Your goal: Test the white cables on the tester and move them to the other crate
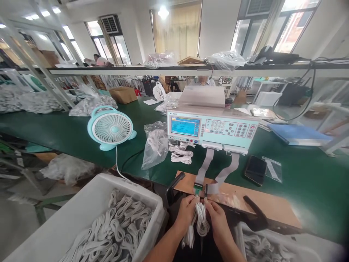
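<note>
A coiled white cable [202, 220] hangs between my two hands, just in front of a wooden board [280, 209] on the bench edge. My left hand [187, 211] pinches one cable end against a small green circuit board [198, 189]. With fingers closed, my right hand [217, 215] grips the other end at a dark connector beside it. Whether the plugs are fully seated cannot be seen. Two grey ribbon cables [205, 166] run from these connectors up to a bench tester [212, 125] whose blue screen is lit.
At left stands a white bin [99, 182] of coiled cables; another bin [240, 233] sits at lower right. Black clamps [172, 187] hold the board. A fan [113, 127], bagged cables [156, 143], a phone [255, 170] and a blue folder [300, 134] lie on the green bench. A person sits behind the tester.
</note>
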{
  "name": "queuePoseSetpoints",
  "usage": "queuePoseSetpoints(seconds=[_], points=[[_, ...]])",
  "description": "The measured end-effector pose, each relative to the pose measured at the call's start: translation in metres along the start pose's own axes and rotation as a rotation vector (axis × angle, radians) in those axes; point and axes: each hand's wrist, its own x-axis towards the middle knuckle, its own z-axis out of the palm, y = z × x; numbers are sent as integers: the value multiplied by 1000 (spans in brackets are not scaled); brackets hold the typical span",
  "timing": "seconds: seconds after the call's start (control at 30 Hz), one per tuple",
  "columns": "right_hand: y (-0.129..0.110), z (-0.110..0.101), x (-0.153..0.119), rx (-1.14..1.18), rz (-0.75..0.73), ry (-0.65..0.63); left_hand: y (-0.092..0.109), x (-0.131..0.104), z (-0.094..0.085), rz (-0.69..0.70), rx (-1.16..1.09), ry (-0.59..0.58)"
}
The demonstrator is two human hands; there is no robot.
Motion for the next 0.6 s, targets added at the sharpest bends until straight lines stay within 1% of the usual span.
queuePoseSetpoints(seconds=[0.17,0.3,0.43,0.47,0.53,0.6], points=[[0,1,-1,30,4,10,-3,1,0,13,4,0],[0,4,-1,26,-5,32,2,0,4,40,22,28],[0,14,-8,-25,-35,100,7,-11,10,24,31,80],[-1,15,-10,-48,-49,94,6,-15,11,18,28,80],[-4,7,-14,-98,-51,39,4,-24,13,-26,13,72],[-13,-16,-19,-201,-18,-14,2,-32,14,-140,7,42]])
